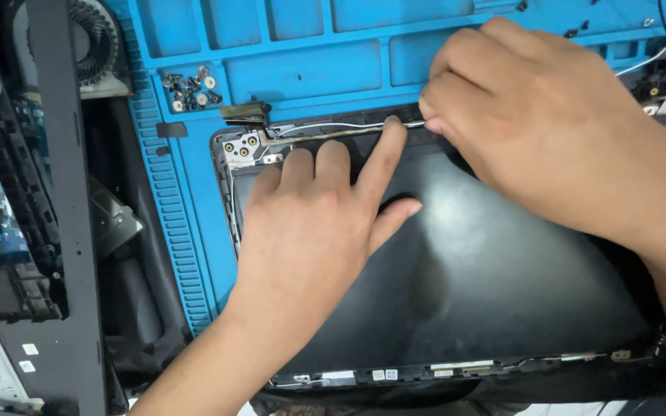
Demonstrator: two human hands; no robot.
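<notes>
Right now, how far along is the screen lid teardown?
Done: the dark display panel lies in its lid on the blue mat, hinge bracket bare, loose screws set in a mat tray. In hand: the left hand presses a finger on the thin cable along the top edge; the right hand pinches it further along. Left: the cable remains in its channel.

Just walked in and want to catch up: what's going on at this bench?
A person is working on an opened laptop screen panel lying on a blue mat. The left hand presses a fingertip on the thin cable along the panel's top edge, while the right hand pinches the same cable farther along. Loose screws sit in a mat tray.
</notes>
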